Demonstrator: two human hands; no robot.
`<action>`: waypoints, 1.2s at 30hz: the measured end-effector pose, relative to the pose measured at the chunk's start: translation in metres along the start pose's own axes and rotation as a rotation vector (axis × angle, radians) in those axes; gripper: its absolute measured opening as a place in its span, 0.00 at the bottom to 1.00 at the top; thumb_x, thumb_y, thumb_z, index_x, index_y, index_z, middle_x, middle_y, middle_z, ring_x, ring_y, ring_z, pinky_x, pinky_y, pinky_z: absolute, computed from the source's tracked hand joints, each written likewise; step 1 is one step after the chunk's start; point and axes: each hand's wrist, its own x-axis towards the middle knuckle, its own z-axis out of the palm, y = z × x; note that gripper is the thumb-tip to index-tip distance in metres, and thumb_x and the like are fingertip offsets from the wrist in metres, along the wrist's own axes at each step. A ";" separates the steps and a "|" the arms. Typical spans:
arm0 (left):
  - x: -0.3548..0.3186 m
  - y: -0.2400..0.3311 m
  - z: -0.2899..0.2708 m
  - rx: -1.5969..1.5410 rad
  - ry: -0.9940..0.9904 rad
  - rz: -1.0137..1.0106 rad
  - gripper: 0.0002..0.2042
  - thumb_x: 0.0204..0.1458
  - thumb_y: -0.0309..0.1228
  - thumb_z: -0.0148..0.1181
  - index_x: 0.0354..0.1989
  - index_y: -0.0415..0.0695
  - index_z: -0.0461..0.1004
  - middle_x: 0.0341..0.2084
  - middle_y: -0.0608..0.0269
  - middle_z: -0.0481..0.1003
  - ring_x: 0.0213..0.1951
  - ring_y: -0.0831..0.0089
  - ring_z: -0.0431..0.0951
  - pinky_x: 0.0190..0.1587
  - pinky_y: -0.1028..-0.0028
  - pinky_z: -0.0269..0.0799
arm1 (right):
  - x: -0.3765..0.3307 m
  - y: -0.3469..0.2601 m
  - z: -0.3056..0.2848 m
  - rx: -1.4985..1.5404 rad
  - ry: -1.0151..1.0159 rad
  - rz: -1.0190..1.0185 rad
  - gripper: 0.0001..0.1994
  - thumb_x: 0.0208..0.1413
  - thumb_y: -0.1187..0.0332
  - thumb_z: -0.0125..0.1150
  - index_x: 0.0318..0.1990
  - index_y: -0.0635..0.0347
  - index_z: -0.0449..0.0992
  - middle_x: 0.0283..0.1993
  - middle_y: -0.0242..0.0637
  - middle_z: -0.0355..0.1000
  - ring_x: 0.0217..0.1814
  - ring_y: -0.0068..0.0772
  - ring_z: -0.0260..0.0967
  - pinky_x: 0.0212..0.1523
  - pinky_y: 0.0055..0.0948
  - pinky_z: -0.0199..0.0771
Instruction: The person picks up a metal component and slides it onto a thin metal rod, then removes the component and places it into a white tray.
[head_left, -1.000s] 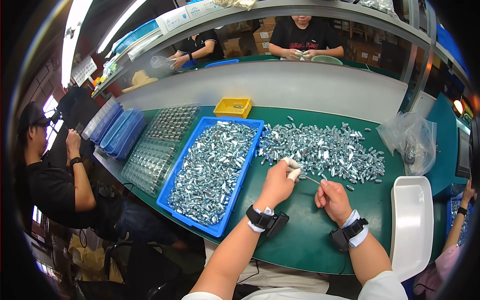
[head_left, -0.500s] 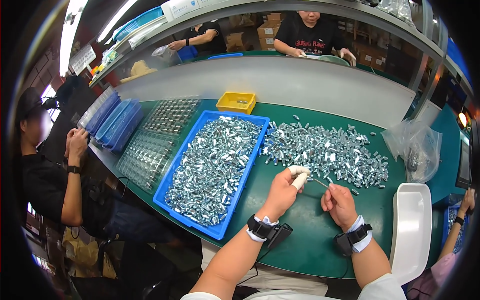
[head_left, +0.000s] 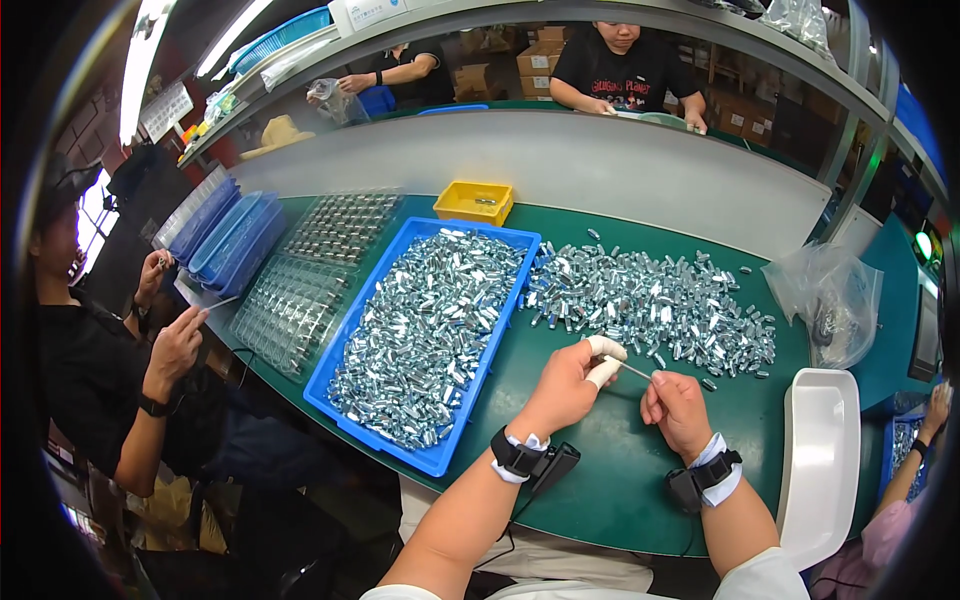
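From the head view, my left hand [head_left: 572, 385] pinches one end of a thin metal pin [head_left: 634, 370] in taped fingertips, and my right hand [head_left: 676, 405] closes on the other end, above the green table [head_left: 620, 480]. I judge I'm mid-assembly; next calls for steady alignment. The pin's long axis runs left to right, dipping slightly rightward.

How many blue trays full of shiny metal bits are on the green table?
1. The big blue tray sits left of the person's left hand, heaped with small metal pieces. A loose pile lies beside it. Empty blue trays are stacked far left; more may be hidden.
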 end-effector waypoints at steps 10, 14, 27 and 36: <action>-0.001 0.003 -0.011 0.022 -0.073 0.017 0.07 0.55 0.21 0.54 0.41 0.38 0.74 0.31 0.65 0.76 0.33 0.80 0.73 0.38 0.79 0.70 | -0.002 -0.002 0.002 -0.099 -0.012 0.007 0.18 0.64 0.64 0.48 0.21 0.62 0.68 0.14 0.31 0.61 0.16 0.22 0.59 0.21 0.22 0.62; -0.002 0.007 -0.011 -0.075 -0.094 -0.056 0.07 0.55 0.21 0.55 0.41 0.38 0.74 0.32 0.64 0.76 0.33 0.80 0.73 0.38 0.79 0.71 | -0.002 -0.003 0.003 -0.087 -0.015 0.017 0.18 0.64 0.64 0.48 0.21 0.62 0.69 0.15 0.31 0.63 0.17 0.21 0.60 0.22 0.20 0.61; -0.004 0.006 0.015 0.158 -0.081 -0.167 0.08 0.53 0.29 0.62 0.27 0.37 0.76 0.17 0.68 0.74 0.22 0.82 0.71 0.26 0.78 0.67 | -0.005 0.001 0.005 -0.237 -0.049 -0.012 0.19 0.65 0.64 0.47 0.21 0.63 0.69 0.14 0.30 0.63 0.16 0.20 0.61 0.21 0.20 0.61; -0.010 0.007 0.028 0.272 -0.016 0.198 0.09 0.53 0.30 0.62 0.28 0.36 0.77 0.18 0.68 0.75 0.22 0.85 0.70 0.24 0.78 0.66 | -0.002 -0.013 -0.008 0.029 -0.182 0.157 0.20 0.64 0.63 0.47 0.20 0.62 0.68 0.12 0.32 0.59 0.14 0.26 0.58 0.20 0.24 0.61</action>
